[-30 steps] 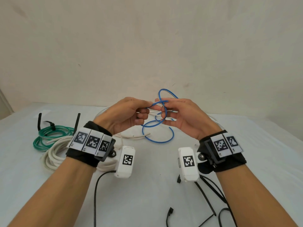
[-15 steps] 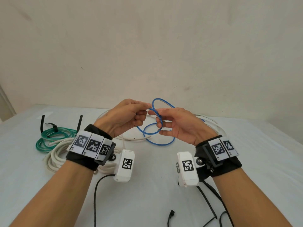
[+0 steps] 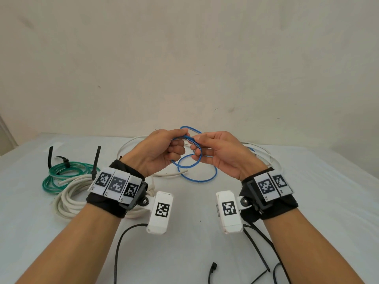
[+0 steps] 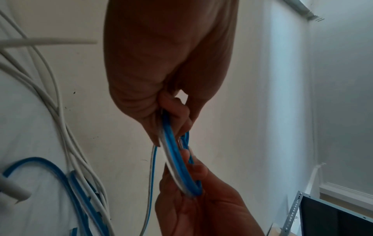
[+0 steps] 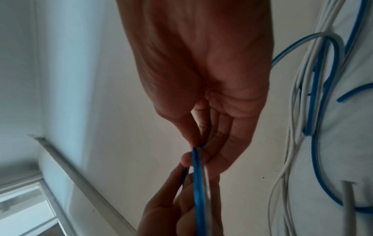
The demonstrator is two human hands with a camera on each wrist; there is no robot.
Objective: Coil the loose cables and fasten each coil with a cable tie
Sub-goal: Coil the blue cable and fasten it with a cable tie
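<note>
Head view: we count two hands raised above the white table (image 3: pixel 205 232). Our left hand (image 3: pixel 162 152) and right hand (image 3: pixel 221 152) meet fingertip to fingertip, each pinching the thin blue cable (image 3: pixel 192 160), whose loops, about three, hang between them down to the tabletop. We count two finished coils at left: one green cable coil (image 3: pixel 61 177) carrying two black cable ties (image 3: pixel 96 160), and one thick white rope-like coil (image 3: pixel 67 199) just beside it. One loose white cable (image 3: pixel 131 146) curves behind the hands. At least two spare black ties (image 3: pixel 256 251) lie near the right forearm.

Left wrist view: left hand (image 4: pixel 167 63) thumb and fingers close on the blue cable (image 4: pixel 173 150); the right hand (image 4: pixel 201 207) grips the same loop below.

Right wrist view: right hand (image 5: pixel 203 71) fingers pinch the blue cable (image 5: pixel 198 183); the left hand (image 5: pixel 173 210) holds it lower down.
</note>
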